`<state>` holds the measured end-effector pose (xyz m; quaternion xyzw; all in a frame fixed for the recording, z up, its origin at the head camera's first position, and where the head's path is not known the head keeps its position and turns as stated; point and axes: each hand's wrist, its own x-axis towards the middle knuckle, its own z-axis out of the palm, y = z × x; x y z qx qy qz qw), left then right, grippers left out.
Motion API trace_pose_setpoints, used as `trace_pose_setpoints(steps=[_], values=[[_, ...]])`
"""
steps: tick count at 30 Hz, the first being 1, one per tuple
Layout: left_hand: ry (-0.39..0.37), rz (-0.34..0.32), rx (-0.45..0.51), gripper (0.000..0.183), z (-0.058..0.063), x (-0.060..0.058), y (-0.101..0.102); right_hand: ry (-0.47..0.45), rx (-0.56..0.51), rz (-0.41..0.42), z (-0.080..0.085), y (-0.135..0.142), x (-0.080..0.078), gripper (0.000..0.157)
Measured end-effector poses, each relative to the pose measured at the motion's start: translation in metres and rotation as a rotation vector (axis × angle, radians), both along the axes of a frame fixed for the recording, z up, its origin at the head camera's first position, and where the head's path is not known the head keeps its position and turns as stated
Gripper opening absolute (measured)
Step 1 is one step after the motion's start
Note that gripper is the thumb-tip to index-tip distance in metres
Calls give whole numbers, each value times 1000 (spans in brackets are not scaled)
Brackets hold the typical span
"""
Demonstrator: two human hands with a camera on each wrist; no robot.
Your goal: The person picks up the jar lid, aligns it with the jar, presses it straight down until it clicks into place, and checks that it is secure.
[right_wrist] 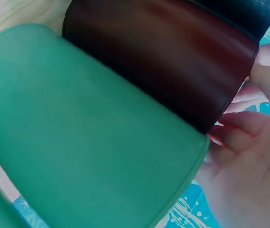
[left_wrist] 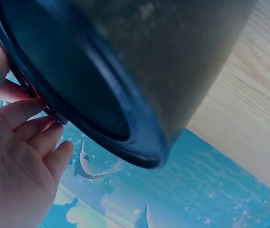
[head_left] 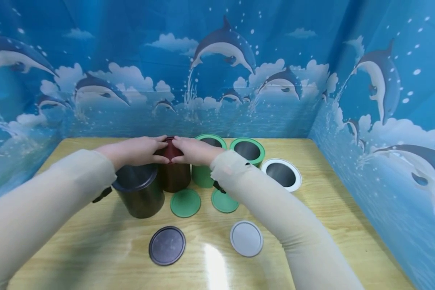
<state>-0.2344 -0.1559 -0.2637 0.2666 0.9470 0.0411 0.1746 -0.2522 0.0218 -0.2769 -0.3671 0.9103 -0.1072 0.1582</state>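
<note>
A dark red-brown can (head_left: 175, 179) stands at the back of the table with a red lid (head_left: 172, 150) on its top. From the left, my left hand (head_left: 137, 151) holds the lid's edge between thumb and fingers. My right hand (head_left: 198, 152) grips the opposite side, its fingertips close to the left ones. In the left wrist view the left fingers (left_wrist: 35, 123) bend at the rim, partly behind the large black can (left_wrist: 201, 52). The right wrist view has the right fingers (right_wrist: 239, 130) at the end of the red-brown can (right_wrist: 168, 52), beside a green can (right_wrist: 78, 123).
Two open green cans, one with its rim (head_left: 262, 156) showing, and an open white can (head_left: 296, 183) stand to the right. In front lie a green lid (head_left: 185, 203), another green lid (head_left: 224, 202), a dark lid (head_left: 167, 245) and a grey-white lid (head_left: 246, 239). Dolphin-print curtains (head_left: 217, 112) border the table.
</note>
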Motion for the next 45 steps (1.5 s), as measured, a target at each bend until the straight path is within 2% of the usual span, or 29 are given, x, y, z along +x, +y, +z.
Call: trace_pose_setpoints(steps=[8, 14, 19, 27, 39, 45], values=[[-6, -21, 4, 66, 1, 0, 0, -9, 39, 54, 0, 2, -3, 54], [-28, -14, 6, 66, 2, -2, 0, -19, 59, 53, 2, 2, -3, 59], [-32, -2, -8, 67, 1, -3, 2, -23, 59, 65, 1, 3, -4, 56], [-25, -43, 13, 58, 3, -3, 5, -30, 93, 61, 4, 5, -4, 64], [-40, -61, -1, 57, 7, -4, 6, -38, 105, 43, 8, 2, -5, 63], [-14, -101, -2, 55, 8, -5, 8, -39, 117, 40, 9, 2, -5, 62]])
